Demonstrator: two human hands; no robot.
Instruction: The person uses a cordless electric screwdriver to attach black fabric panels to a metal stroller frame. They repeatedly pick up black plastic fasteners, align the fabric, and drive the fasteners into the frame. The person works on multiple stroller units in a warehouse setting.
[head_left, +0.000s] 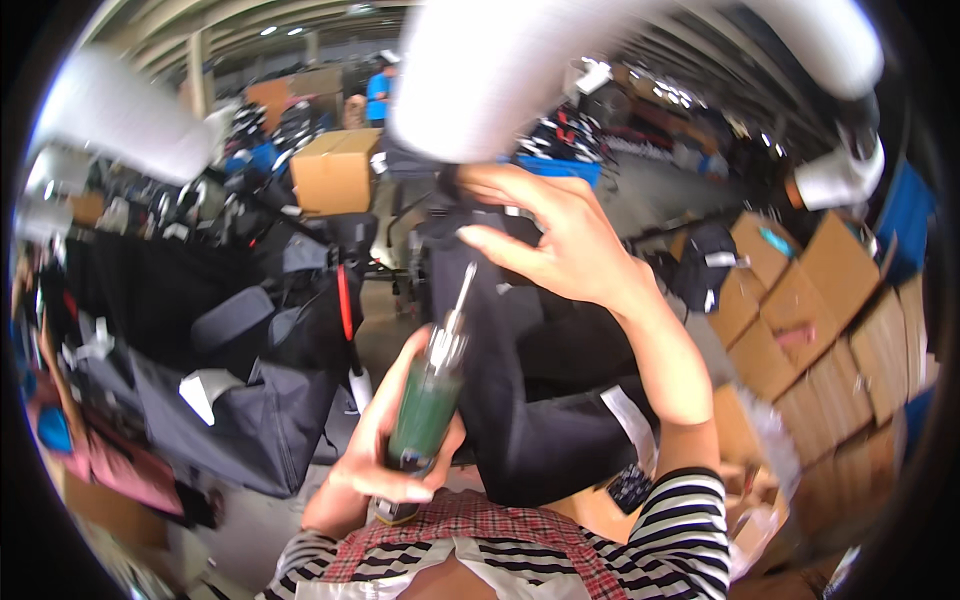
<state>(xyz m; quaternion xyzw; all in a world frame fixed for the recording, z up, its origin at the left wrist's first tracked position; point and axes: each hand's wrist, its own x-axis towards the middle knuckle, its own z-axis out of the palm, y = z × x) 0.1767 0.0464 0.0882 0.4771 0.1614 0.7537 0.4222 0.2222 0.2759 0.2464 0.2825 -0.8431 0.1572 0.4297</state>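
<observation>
My left hand is wrapped round a green cordless screwdriver, held upright with its thin bit pointing up and away from me. My right hand reaches up, thumb and fingers curled about a black frame part just under a large white wrapped tube. The bit's tip is a little below my right thumb, apart from it. Before me stands a black fabric body with a pale label; it looks like a stroller or wagon. Any screw is too small or blurred to make out.
A second black fabric body with a red strap stands at left. White wrapped tubes jut in overhead. Cardboard boxes are stacked at right, and another box sits farther back. Another person is at far left.
</observation>
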